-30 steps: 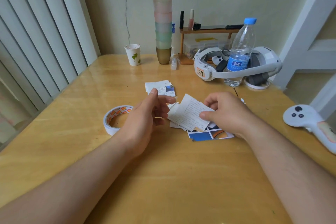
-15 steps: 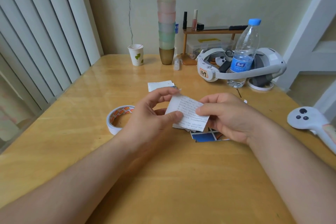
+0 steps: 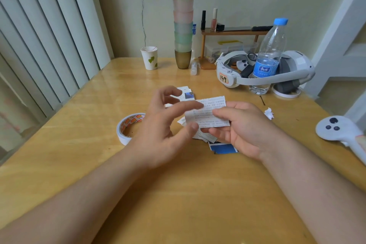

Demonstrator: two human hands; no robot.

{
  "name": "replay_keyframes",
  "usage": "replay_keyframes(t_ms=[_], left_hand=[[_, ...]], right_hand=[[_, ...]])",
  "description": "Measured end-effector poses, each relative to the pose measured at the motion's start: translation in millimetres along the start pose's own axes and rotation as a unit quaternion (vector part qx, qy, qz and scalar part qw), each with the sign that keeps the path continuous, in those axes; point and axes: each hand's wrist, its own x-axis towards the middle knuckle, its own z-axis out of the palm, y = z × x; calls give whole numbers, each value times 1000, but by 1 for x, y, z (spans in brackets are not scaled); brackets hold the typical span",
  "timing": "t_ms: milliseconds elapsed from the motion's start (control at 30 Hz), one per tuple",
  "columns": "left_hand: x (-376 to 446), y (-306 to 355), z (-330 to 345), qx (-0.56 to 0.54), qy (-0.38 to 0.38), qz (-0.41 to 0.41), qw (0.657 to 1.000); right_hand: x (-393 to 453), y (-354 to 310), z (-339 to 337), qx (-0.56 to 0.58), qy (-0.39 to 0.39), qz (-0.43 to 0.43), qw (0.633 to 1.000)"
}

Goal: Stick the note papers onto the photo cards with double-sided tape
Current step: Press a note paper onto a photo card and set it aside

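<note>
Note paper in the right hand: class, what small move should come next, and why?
Probably the left hand should reach for the tape roll beside it. The right hand holds the note paper lifted off the table, the left hand's fingers hold nothing, and no tape shows on the paper.

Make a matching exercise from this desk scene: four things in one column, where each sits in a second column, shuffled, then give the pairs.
Things
1. note paper
2. tape roll
3. water bottle
4. paper cup

Places
A. standing inside the loop of the white headset
B. lying on the table just left of the left hand
C. held up in the right hand
D. left of the tall stack of cups, near the wall

Pairs: 1-C, 2-B, 3-A, 4-D
</note>
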Motion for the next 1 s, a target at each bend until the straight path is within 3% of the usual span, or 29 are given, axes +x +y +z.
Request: replay_keyframes(t_ms=[133, 400, 1000], left_hand=[[0, 0, -2, 145, -28, 81, 986], [5, 7, -5, 286, -6, 126, 950], [9, 3, 5, 400, 14, 166, 901]], right_hand=[[-1, -4, -3, 6, -9, 4, 1000], [-2, -7, -6, 14, -22, 14, 1000], [-2, -4, -4, -21, 5, 14, 1000]])
